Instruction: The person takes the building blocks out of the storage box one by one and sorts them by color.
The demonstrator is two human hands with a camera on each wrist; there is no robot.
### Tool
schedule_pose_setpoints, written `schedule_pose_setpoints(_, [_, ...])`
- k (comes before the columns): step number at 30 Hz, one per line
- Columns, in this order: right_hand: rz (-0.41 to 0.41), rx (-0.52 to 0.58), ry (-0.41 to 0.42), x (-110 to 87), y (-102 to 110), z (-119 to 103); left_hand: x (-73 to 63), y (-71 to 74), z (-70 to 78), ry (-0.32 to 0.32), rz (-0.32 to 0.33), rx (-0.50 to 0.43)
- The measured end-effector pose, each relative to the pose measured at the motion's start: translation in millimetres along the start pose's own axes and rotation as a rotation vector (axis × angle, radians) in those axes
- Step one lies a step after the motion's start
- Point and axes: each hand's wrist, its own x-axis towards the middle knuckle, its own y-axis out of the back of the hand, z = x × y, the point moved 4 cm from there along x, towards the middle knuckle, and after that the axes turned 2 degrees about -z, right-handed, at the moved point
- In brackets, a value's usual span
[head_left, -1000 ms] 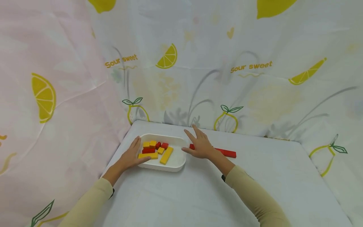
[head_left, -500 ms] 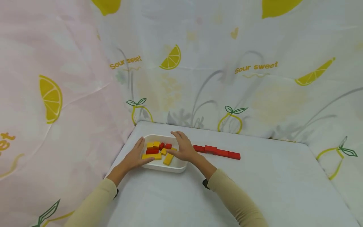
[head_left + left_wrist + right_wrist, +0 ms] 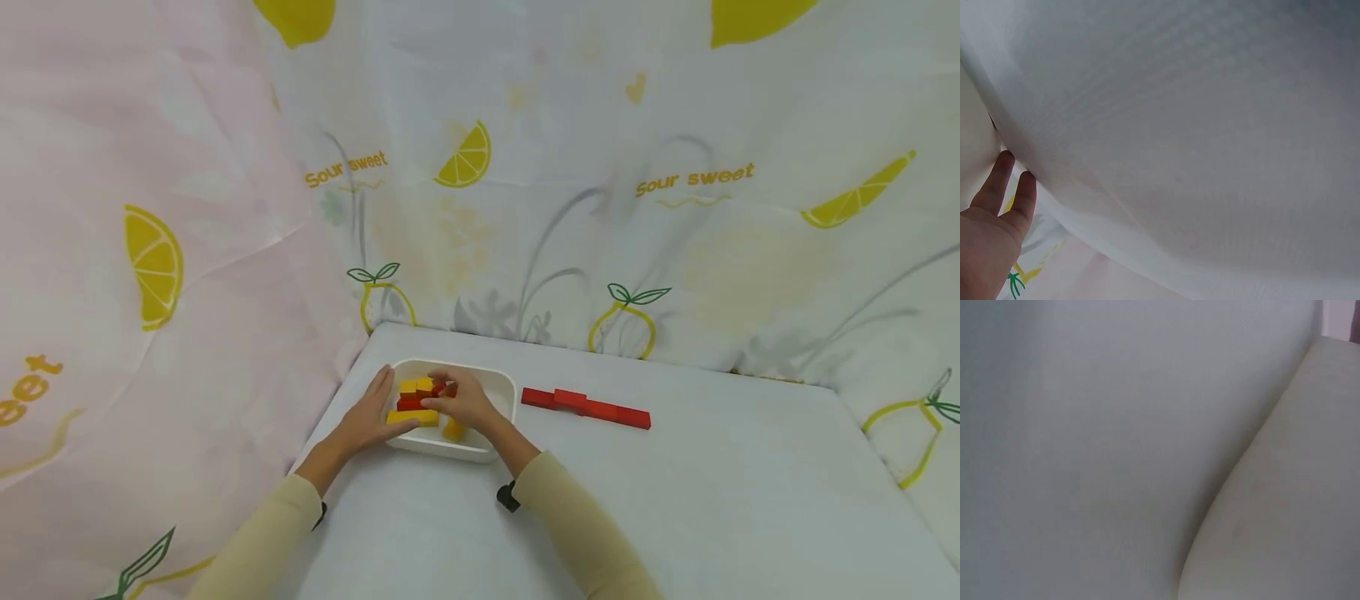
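Observation:
My left hand (image 3: pixel 367 417) rests against the left end of a white tray (image 3: pixel 501 392), fingers straight along its rim and thumb near a long yellow block (image 3: pixel 412 418). In the left wrist view, fingertips (image 3: pixel 1007 157) touch a pale surface. My right hand (image 3: pixel 468 406) is inside the tray, thumb and bent fingers spread around small red blocks (image 3: pixel 440 389), a gap visible between thumb and forefinger. A long red block (image 3: pixel 411 403) and small yellow blocks (image 3: pixel 408 387) lie beside them. Another yellow block (image 3: pixel 453 430) is partly hidden beneath the right hand.
Right of the tray, several red blocks (image 3: pixel 600 409) form a line on the white-covered table (image 3: pixel 712 483), one set slightly out of line. Lemon-printed cloth (image 3: pixel 540 233) hangs behind the table and at its left. The right wrist view shows only pale surfaces and a small corner detail.
My right hand has moved left from beside the row of red blocks to inside the tray, its fingers drawing closer together. The left hand keeps its place at the tray.

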Motion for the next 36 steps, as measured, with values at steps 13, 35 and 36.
schedule_pose_setpoints(13, [-0.09, -0.31, -0.04, 7.2, -28.2, 10.9, -3.4, 1.9, 0.7, 0.0, 0.007, 0.052])
schedule_pose_setpoints(35, [-0.028, -0.36, -0.137, 9.0, -23.6, 12.6, 3.2, -2.6, -2.1, 0.0, 0.011, 0.026])
schedule_pose_setpoints(36, [-0.023, -0.348, -0.119, 9.8, -22.8, 12.4, 4.0, -2.1, -2.4, -0.004, 0.012, 0.024])
